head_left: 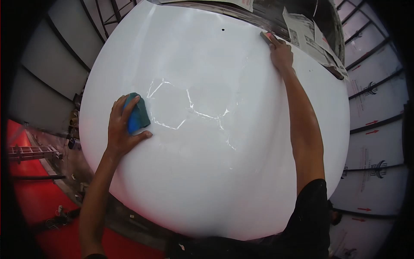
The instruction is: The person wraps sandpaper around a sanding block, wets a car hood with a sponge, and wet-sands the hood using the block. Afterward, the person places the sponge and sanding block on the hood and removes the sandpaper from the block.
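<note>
A large white curved panel, like a car hood, fills the middle of the head view. Reflections of hexagonal lights or wet streaks show on its centre. My left hand is at the panel's left side, its fingers wrapped round a blue and dark green sponge. Near the panel's top right edge, my right hand is closed on a small block, partly hidden by the fingers, with a reddish top. The block touches the white surface.
Newspaper sheets cover part of the dark area beyond the panel's upper edge. Wall panels with red arrows stand at the right. A ladder and red surfaces are at the left.
</note>
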The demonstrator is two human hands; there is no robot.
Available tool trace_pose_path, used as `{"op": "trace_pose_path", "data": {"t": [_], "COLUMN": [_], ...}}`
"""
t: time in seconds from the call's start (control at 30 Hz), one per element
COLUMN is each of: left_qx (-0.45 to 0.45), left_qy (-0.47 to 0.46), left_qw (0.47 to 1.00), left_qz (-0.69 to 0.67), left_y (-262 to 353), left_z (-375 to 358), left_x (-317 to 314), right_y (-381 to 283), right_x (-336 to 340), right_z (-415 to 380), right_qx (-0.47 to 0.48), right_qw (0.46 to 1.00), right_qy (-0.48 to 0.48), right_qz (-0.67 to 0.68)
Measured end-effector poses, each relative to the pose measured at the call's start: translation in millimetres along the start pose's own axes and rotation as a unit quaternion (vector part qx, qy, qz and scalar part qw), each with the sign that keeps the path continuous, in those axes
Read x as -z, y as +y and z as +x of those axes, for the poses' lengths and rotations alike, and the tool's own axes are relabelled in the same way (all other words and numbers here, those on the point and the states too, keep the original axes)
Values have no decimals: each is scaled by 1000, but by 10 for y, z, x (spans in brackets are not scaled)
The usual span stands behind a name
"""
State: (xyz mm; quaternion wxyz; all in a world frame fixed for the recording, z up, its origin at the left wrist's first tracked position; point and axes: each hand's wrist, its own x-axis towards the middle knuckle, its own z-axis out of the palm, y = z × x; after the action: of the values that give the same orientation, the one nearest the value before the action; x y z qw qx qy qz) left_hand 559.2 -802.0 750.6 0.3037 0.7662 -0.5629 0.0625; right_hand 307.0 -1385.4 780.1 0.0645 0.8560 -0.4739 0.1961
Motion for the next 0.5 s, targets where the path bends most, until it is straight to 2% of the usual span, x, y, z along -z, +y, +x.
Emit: {"op": "trace_pose_path", "data": {"t": [0.1, 0.17, 0.3, 0.43, 0.5], "left_qx": [4, 8, -3, 4, 4], "left_qy": [2, 1, 10, 10, 3], "left_qw": [1000, 1000, 1000, 1000, 1000], "left_qz": [6, 11, 11, 26, 23], "left_y": [53, 62, 99, 100, 101], "left_z": [7, 5, -35, -28, -36], "left_x": [24, 36, 30, 29, 23], "right_y": [-74, -287, -546, -347, -2], "right_x": [94, 457, 1356, 1849, 1926], "right_z": [-943, -1878, -3982, -6235, -6651], "right_qx": [55, 67, 87, 95, 151], "right_qw": [992, 988, 985, 986, 981], "right_qy": [77, 82, 22, -9, 3], "right_qz": [78, 112, 149, 138, 122]}}
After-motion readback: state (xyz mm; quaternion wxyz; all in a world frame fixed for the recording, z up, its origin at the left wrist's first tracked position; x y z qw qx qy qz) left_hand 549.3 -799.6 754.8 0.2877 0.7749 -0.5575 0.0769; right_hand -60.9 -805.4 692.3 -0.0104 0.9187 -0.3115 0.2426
